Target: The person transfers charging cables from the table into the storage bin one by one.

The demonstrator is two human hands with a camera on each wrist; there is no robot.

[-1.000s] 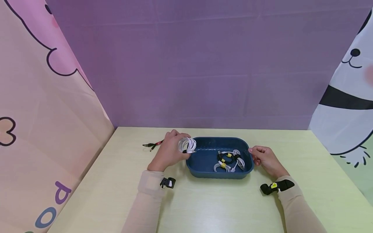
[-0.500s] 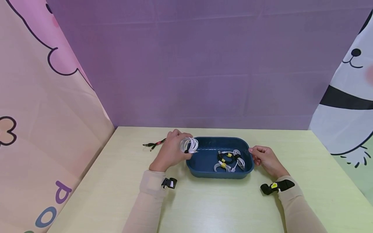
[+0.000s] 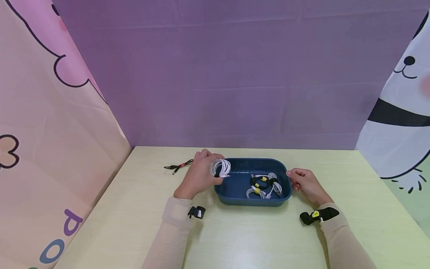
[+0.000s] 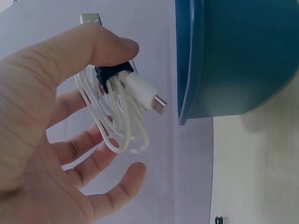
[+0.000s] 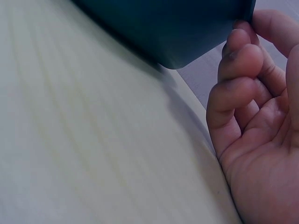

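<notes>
White cable (image 4: 114,116) inspected: coiled, black strap, metal plugs exposed; pinched by the left hand (image 3: 197,175) beside the left end of the blue tray (image 3: 248,201), just apart from its wall. Right hand (image 3: 308,184) pinches the opposite rim. Bundled cables (image 3: 265,185) occupy the tray's right half; table (image 3: 252,239) extends in front. Since the earlier frame, the coil has shifted slightly rightward.

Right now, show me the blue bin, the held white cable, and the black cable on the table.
Blue bin (image 3: 249,202), head view: front outer wall.
Held white cable (image 4: 124,108), left wrist view: coiled strands.
Black cable (image 3: 174,167), head view: black part beside its red patch.
</notes>
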